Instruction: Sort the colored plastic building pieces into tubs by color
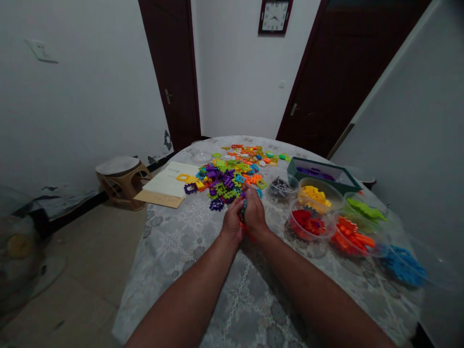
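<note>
My left hand (232,220) and my right hand (254,212) are pressed together over the table (181,251), fingers closed round small plastic pieces (243,209); blue and orange bits show between them. Just beyond my hands lies a heap of mixed coloured plastic pieces (230,179), purple, green, orange and yellow. To the right stand clear bowls holding sorted pieces: red (308,221), yellow (316,194), orange (350,234), green (364,209), blue (402,265) and dark ones (281,186). A teal box (322,173) holds purple pieces.
A patterned grey cloth covers the round table. A pale board (167,184) lies at its left edge, an empty clear bowl (200,156) at the back. A brown stool (121,176) stands on the floor to the left. Two dark doors and a wall clock (274,16) are behind.
</note>
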`<action>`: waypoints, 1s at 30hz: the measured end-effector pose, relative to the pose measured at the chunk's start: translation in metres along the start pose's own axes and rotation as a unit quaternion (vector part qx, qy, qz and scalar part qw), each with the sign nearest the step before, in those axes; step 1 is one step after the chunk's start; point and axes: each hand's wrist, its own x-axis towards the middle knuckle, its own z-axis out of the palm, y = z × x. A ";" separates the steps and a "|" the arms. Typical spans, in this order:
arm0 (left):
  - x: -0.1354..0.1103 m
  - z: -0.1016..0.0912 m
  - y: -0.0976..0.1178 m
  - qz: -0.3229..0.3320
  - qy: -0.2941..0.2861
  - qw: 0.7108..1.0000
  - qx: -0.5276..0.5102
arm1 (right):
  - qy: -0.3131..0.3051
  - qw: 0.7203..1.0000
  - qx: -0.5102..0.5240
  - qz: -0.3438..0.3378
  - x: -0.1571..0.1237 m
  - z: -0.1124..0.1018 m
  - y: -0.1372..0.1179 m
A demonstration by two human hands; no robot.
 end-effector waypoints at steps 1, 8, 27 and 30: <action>0.001 0.001 0.005 -0.020 0.021 0.999 -0.044 | -0.001 1.000 0.025 0.000 0.006 -0.001 -0.002; 0.000 0.003 0.024 -0.109 0.064 0.985 -0.119 | -0.057 0.993 0.101 0.024 0.019 -0.069 -0.021; 0.002 0.001 0.024 -0.112 0.058 0.986 -0.104 | -0.228 0.924 -0.306 0.039 -0.043 -0.134 0.007; 0.003 0.000 0.024 -0.115 0.055 0.988 -0.090 | -0.195 0.957 -0.185 0.113 -0.045 -0.136 0.005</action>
